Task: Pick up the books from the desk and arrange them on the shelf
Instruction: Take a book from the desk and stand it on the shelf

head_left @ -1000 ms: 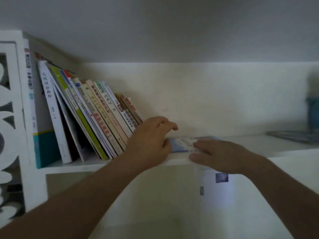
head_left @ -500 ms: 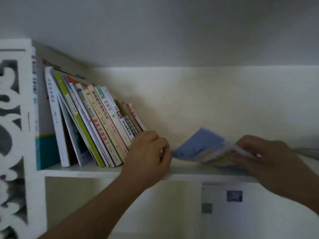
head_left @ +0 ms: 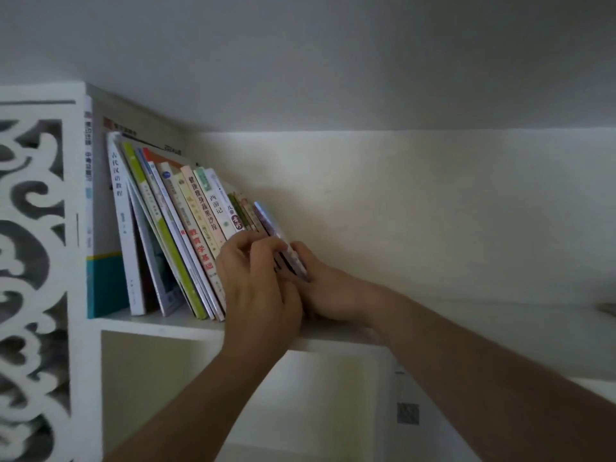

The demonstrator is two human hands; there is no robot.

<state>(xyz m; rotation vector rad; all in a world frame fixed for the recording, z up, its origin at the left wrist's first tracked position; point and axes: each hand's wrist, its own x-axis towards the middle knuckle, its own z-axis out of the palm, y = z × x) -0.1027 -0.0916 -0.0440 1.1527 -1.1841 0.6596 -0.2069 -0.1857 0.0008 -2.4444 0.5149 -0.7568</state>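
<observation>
Head view: on a white shelf (head_left: pixel 150 323), a thin blue-edged book (head_left: pixel 270 225) leans at the right end of a row of slanted books (head_left: pixel 173 235). The left hand (head_left: pixel 256 281) and right hand (head_left: pixel 328 291) pinch it with curled fingers (head_left: pixel 266 248).

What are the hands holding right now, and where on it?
Both hands hold the thin book at the row's right end, by its lower part: the right hand behind it, the left hand in front.
</observation>
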